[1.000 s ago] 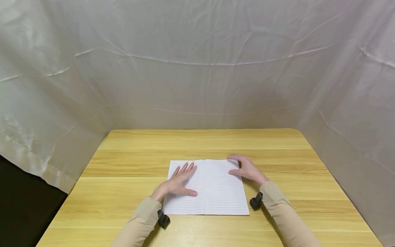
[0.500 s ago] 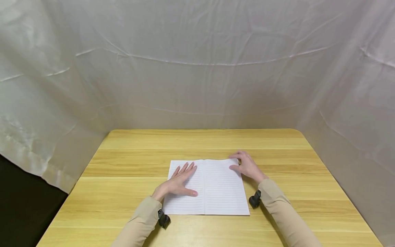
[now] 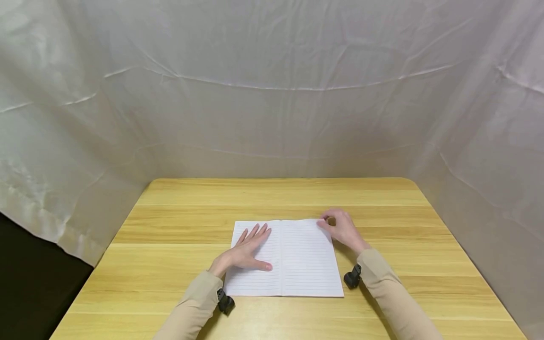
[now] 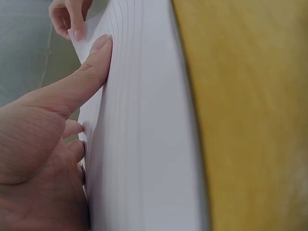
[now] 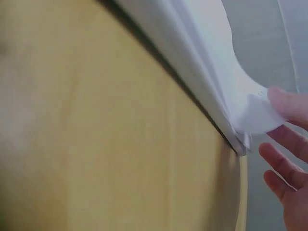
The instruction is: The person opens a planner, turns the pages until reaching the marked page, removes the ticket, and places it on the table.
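Note:
A lined notebook point(image 3: 308, 264) lies spread on the table, its two white ruled pages showing. On the left page rests my left hand point(image 3: 244, 255), fingers straight and spread, the thumb pointing toward the centre fold. At the far right corner my right hand point(image 3: 342, 230) pinches a page point(image 5: 255, 113) between thumb and fingers. In the right wrist view that page corner curves up, away from the sheets beneath. The left wrist view shows the left thumb point(image 4: 91, 72) lying on the ruled paper, with the right hand point(image 4: 70, 17) holding the corner beyond.
The wooden table point(image 3: 204, 193) reaches beyond the notebook on all sides. Pale grey curtain sheeting point(image 3: 272, 118) hangs behind the table and along both sides. Small black cameras point(image 3: 352, 277) sit on the cuffs of the beige sleeves point(image 3: 388, 295).
My right hand has moved slightly away along the notebook's right edge to the far corner, and its thumb and fingers have closed on the page there. The left hand has stayed still.

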Demonstrator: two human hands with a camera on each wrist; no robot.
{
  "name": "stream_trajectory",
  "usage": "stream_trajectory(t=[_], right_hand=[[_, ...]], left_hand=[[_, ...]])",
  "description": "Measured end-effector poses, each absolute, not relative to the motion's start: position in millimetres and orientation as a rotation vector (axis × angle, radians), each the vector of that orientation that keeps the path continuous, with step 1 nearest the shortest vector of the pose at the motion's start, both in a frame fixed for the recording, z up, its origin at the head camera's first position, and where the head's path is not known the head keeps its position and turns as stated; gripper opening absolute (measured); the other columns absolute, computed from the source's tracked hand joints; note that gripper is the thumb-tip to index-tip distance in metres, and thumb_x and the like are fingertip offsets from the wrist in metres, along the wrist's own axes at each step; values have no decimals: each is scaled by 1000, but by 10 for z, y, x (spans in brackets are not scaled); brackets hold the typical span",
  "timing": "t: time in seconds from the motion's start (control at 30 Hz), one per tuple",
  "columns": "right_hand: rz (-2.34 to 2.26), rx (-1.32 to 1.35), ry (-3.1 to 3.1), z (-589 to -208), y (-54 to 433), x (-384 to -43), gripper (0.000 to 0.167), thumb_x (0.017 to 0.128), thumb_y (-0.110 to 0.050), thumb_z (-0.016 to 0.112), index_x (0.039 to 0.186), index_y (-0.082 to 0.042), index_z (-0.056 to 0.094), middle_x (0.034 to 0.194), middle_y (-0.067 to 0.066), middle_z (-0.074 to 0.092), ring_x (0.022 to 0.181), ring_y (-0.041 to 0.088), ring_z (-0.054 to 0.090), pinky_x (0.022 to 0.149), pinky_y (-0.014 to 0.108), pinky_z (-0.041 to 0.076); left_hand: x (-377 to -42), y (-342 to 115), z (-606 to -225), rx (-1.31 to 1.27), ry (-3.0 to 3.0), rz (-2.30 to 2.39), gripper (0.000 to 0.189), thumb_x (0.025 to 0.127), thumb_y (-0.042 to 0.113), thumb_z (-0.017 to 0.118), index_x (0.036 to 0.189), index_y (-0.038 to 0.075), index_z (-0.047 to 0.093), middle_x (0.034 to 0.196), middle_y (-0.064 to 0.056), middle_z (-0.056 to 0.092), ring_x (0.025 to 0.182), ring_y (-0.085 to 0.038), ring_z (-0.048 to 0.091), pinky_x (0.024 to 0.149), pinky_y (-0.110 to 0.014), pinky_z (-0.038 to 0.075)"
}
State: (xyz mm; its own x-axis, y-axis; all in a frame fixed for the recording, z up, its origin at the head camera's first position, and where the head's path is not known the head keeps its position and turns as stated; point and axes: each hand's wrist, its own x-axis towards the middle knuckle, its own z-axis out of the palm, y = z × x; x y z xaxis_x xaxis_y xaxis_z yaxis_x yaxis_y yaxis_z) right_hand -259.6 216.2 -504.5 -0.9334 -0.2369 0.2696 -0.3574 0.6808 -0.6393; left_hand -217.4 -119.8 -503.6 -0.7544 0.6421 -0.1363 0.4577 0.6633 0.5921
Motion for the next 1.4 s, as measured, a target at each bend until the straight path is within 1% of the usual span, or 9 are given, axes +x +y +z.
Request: stream_trajectory(t=[0.1, 0.23, 0.43, 0.53, 0.67, 0.83, 1.1, 1.27, 1.4], right_hand=[[1121, 510, -2744, -5006, 2152, -2545, 27, 91, -16, 74, 111, 2, 73, 107, 20, 74, 103, 36, 68, 95, 55, 56], [1234, 525, -2776, -4954, 2142, -2467, 42, 92, -18, 73, 127, 4, 66, 124, 25, 70, 113, 41, 68, 99, 54, 55], [1366, 560, -2795, -4926, 2150, -2377, 54, 94, -23, 71, 138, 5, 57, 136, 28, 61, 122, 46, 63, 103, 57, 52], [1429, 572, -2787, -4910, 2147, -2339, 57, 95, -26, 71, 141, 3, 54, 141, 28, 57, 124, 47, 61, 102, 55, 53], [1506, 577, -2771, -4882, 2127, -2281, 57, 95, -28, 70, 143, -1, 54, 143, 25, 57, 125, 44, 62, 100, 50, 55], [1539, 669, -2743, -4853, 2089, -2218, 52, 98, -25, 66, 143, -1, 54, 141, 25, 59, 123, 42, 64, 99, 44, 58], [1565, 794, -2712, -4788, 2028, -2140, 46, 101, -21, 61, 142, -3, 56, 143, 21, 59, 126, 39, 62, 99, 25, 55], [1555, 889, -2701, -4728, 1958, -2080, 43, 102, -22, 60, 143, -8, 57, 145, 15, 59, 127, 35, 62, 101, 25, 53], [1571, 969, -2688, -4711, 1894, -2065, 42, 102, -21, 60, 143, -9, 58, 146, 14, 59, 125, 33, 65, 101, 30, 55]], left_hand=[[-2168, -1204, -5031, 886, 2547, 797, 106, 86, 48, 76, 161, 2, 16, 170, -20, 5, 158, -42, -2, 126, -64, -5], [-2166, -1212, -5024, 870, 2550, 809, 106, 86, 47, 76, 161, 4, 15, 171, -18, 4, 158, -40, -4, 126, -63, -6], [-2156, -1228, -5010, 822, 2563, 859, 108, 85, 46, 78, 162, 6, 13, 171, -15, 3, 158, -38, -7, 126, -62, -8], [-2154, -1239, -5009, 808, 2584, 877, 109, 85, 47, 78, 162, 7, 12, 171, -14, 3, 158, -37, -8, 126, -61, -10], [-2143, -1257, -5004, 803, 2594, 926, 111, 84, 46, 79, 162, 6, 11, 171, -15, 3, 158, -38, -8, 125, -62, -11], [-2115, -1271, -4974, 791, 2592, 1038, 115, 83, 41, 82, 162, 4, 8, 170, -19, 5, 157, -42, -8, 123, -65, -13], [-2079, -1281, -4944, 749, 2607, 1148, 116, 83, 39, 82, 162, 6, 5, 170, -18, 4, 157, -41, -9, 122, -66, -15], [-2047, -1265, -4880, 725, 2578, 1237, 113, 85, 39, 80, 163, 9, 3, 170, -17, 3, 157, -42, -9, 122, -65, -17], [-2023, -1237, -4846, 718, 2538, 1352, 107, 89, 35, 76, 163, 8, 3, 170, -17, 3, 157, -42, -8, 123, -64, -16]])
